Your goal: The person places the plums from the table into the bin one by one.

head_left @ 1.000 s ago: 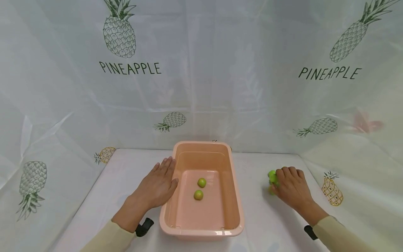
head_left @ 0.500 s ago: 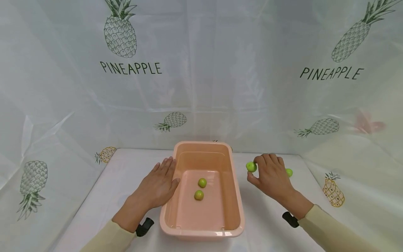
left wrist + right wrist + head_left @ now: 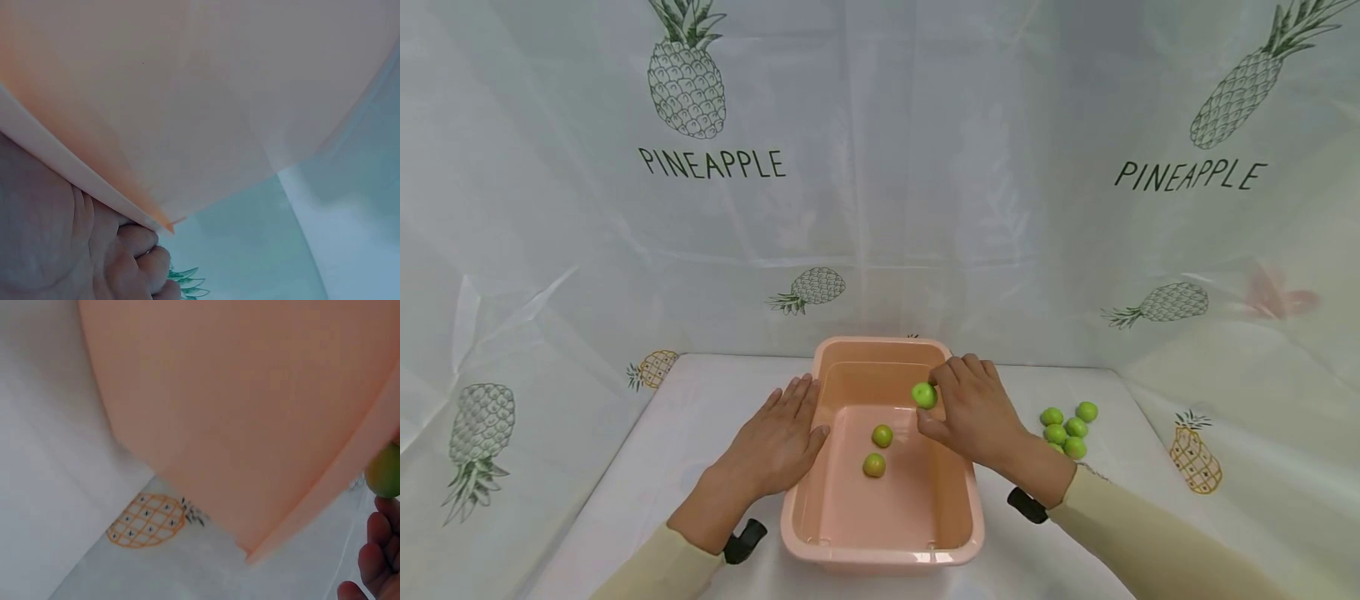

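"Two green fruits (image 3: 874, 465) lie in the tub (image 3: 880, 517); what's left?"

"At least six loose fruits (image 3: 1077, 427) on the worktop (image 3: 715, 383), I'd judge, plus the held fruit (image 3: 924, 395) over the tub."

"And the fingers?"

"The right hand (image 3: 973, 412) pinches that one, thumb and fingers curled; the left hand (image 3: 778, 435) touches the tub, fingers straight."

A small tabletop booth closed in by pale sheeting (image 3: 880, 167); whether it stands in a home or a studio cannot be told. The sheeting rises behind the white table (image 3: 715, 387) and along its left and right sides, printed with pineapples (image 3: 686, 88) and the word PINEAPPLE (image 3: 712, 162). On the table, a peach tub (image 3: 880, 552) and small green fruits (image 3: 1077, 427) give it a household look.
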